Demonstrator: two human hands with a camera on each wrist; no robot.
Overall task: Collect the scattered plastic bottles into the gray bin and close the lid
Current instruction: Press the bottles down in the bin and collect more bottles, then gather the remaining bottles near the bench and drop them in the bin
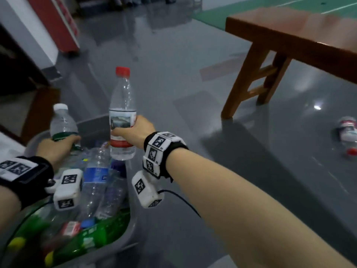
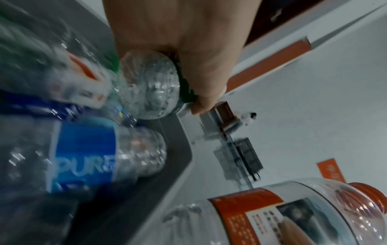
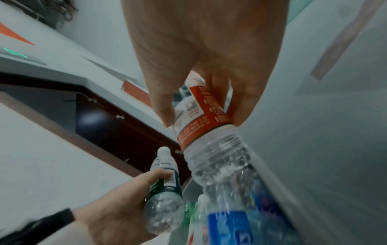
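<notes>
My right hand (image 1: 133, 130) grips a clear red-capped bottle (image 1: 122, 105) by its red and white label, upright over the far end of the gray bin (image 1: 133, 223). The same bottle (image 3: 211, 140) shows in the right wrist view between thumb and fingers. My left hand (image 1: 59, 146) grips a smaller white-capped bottle (image 1: 62, 122) with a green label, held over the bin's far left side; its base (image 2: 148, 86) faces the left wrist camera. The bin holds several bottles, among them a blue-labelled one (image 1: 95, 176) and green ones (image 1: 90, 238).
Another red-capped bottle (image 1: 347, 134) lies on the gray floor at the right. A wooden bench (image 1: 289, 47) stands at the upper right. A dark wooden chair leg (image 1: 40, 111) and a wall with a red panel (image 1: 56, 22) are at the left.
</notes>
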